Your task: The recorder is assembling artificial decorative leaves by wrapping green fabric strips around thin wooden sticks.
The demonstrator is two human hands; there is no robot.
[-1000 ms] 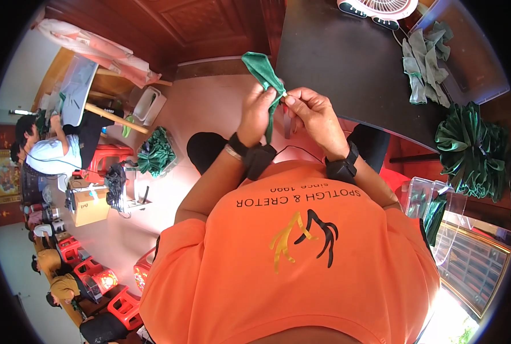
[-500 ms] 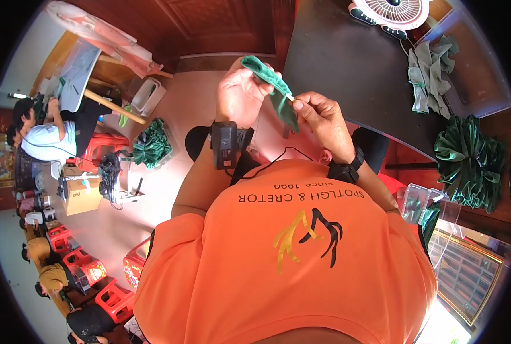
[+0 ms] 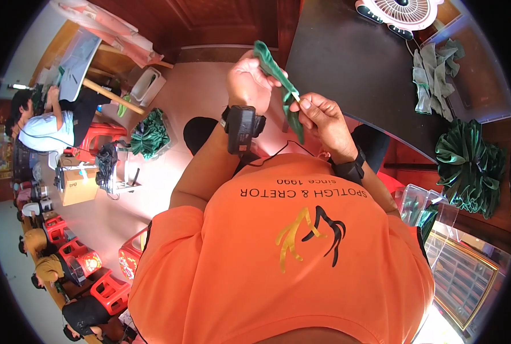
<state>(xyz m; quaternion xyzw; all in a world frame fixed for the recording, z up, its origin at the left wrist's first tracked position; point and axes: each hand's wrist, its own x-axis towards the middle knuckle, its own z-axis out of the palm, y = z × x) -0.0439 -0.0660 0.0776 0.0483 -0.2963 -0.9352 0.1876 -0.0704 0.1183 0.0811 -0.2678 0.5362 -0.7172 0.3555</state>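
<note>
In front of my chest, a dark green velvety cloth piece (image 3: 274, 69) hangs slanted between my two hands. My left hand (image 3: 251, 89) is closed on its upper part, palm partly turned up. My right hand (image 3: 323, 120) pinches a thin pale stick-like piece (image 3: 296, 98) at the cloth's lower right corner, between thumb and index finger. Whether that piece is inside the cloth or only against it, I cannot tell. A loose green flap hangs below, beside my right fingers. Both wrists wear black strapped devices.
A black table (image 3: 347, 74) stands ahead right, bearing a pink-and-white fan (image 3: 403, 12) and grey-green cloth strips (image 3: 434, 77). A green cloth bundle (image 3: 467, 166) sits at its right end; another bundle (image 3: 150, 133) is at left. People, red stools (image 3: 109, 291) and a cardboard box (image 3: 79, 186) are farther left.
My left hand has shifted up and slightly right with the upper end of the cloth. My right hand stays nearly in place, still pinching the pale piece.
</note>
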